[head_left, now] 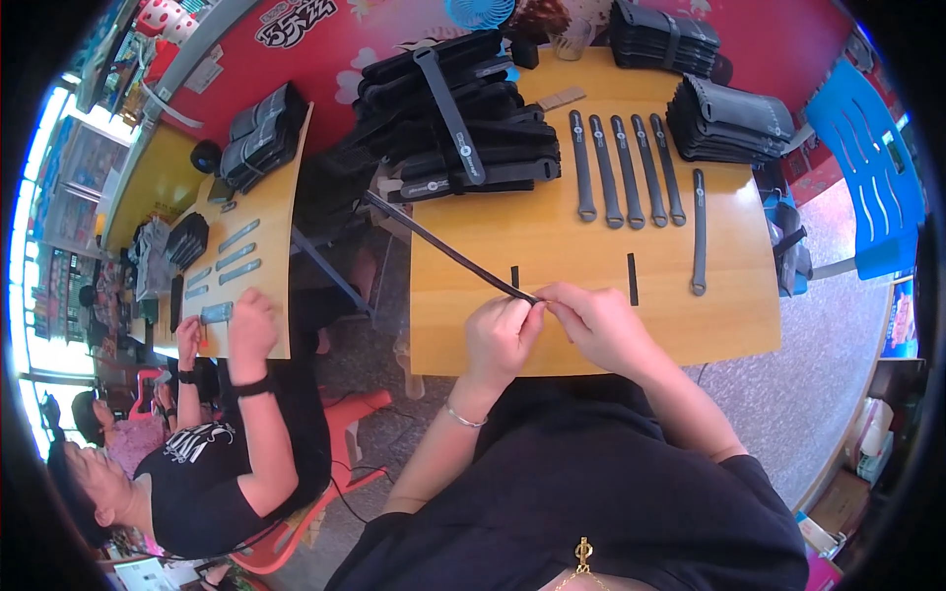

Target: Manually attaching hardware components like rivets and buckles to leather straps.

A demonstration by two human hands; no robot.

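Observation:
My left hand (501, 340) and my right hand (598, 323) meet over the near edge of the wooden table. Both are closed, pinching the end of a long, narrow dark strap (443, 245). From my fingers the strap runs up and left to the big pile of black straps (463, 128); its far end is lost beside that pile. Exactly how the tip sits between my fingertips is hidden. Beyond my hands, several grey straps with round ends lie in a row, among them one strap (616, 172). Another single strap (699, 231) lies farther right.
Folded grey bundles (729, 118) are stacked at the table's right, with a banded stack (662, 39) behind. Two short black strips, one of them a strip (633, 280), mark the tabletop (463, 335). A blue chair (872, 167) stands right. At left, a co-worker handles straps at another table (276, 325).

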